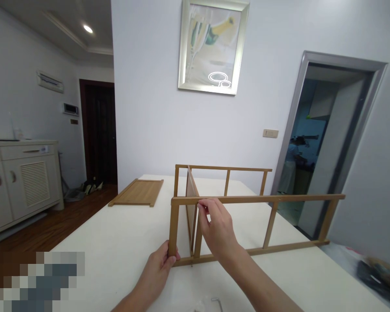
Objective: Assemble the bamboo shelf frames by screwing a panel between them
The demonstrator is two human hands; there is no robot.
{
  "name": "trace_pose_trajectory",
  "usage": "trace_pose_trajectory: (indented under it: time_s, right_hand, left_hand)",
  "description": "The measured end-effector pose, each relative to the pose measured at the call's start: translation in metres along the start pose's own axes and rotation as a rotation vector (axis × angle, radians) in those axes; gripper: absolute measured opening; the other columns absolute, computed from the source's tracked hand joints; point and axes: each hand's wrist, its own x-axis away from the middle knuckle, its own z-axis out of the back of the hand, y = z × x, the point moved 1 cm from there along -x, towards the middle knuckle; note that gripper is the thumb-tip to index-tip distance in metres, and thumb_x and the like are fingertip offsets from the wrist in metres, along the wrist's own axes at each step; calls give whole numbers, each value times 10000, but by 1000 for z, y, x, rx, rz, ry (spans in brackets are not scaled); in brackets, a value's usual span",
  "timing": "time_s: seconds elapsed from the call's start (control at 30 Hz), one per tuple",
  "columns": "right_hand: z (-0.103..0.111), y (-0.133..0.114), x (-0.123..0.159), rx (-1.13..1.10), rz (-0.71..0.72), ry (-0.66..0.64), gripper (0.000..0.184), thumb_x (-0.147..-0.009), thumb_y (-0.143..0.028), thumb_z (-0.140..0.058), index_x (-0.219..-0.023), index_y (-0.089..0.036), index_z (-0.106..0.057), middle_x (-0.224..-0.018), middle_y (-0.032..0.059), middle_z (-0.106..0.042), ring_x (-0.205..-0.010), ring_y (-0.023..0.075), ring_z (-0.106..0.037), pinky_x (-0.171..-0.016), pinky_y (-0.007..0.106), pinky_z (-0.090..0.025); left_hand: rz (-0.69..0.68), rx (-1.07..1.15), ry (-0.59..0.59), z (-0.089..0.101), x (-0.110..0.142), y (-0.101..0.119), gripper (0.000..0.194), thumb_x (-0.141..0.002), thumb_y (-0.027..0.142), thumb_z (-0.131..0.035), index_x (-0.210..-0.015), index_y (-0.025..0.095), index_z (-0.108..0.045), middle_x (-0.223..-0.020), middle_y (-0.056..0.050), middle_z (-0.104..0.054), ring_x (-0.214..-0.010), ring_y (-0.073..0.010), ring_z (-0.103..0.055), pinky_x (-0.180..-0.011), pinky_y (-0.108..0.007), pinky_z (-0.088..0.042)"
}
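A light wooden ladder-like frame (263,199) stands on its long edge on the white table (117,242). A second matching frame (227,169) stands behind it, and a wooden panel (191,195) joins the two near their left ends. My left hand (159,266) grips the near frame's left end post at the bottom. My right hand (216,227) pinches the near frame's top rail just right of the panel; what, if anything, is between the fingertips is too small to see.
A loose wooden shelf panel (137,192) lies on the table's far left. A small metal hex key (217,302) lies at the near edge. Dark objects (377,273) sit on the floor or a seat at the right. A cabinet (19,177) stands left; a doorway (325,151) opens right.
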Motion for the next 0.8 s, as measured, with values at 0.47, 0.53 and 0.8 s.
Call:
trace_pose_trajectory:
  time_s: [0.47,0.53,0.8]
  right_hand:
    - [3,0,0,2,25,32,122,-937,-132,-488,-954,-206,-582,-832,43,-652,-782,168,-630,-680,320,-546]
    - [3,0,0,-10,25,39,131,-936,-124,-485,-954,-206,-586,-836,44,-656,-786,165,-630,-686,319,-550]
    - [1,4,0,35,89,42,163,-931,-105,-479,-979,-186,-613,-864,78,-661,-824,185,-628,-722,338,-569]
  left_hand:
    - [-30,-28,-11,1,1,-1,122,-794,220,-526,-891,182,-590,-860,-51,-676,-877,-228,-627,-815,-308,-448]
    - [-20,-21,-12,1,0,-2,127,-793,224,-530,-896,181,-590,-870,-53,-677,-886,-228,-626,-819,-306,-447]
    - [-12,-17,-21,2,-2,-3,123,-794,238,-538,-893,186,-589,-865,-50,-675,-896,-229,-619,-834,-311,-443]
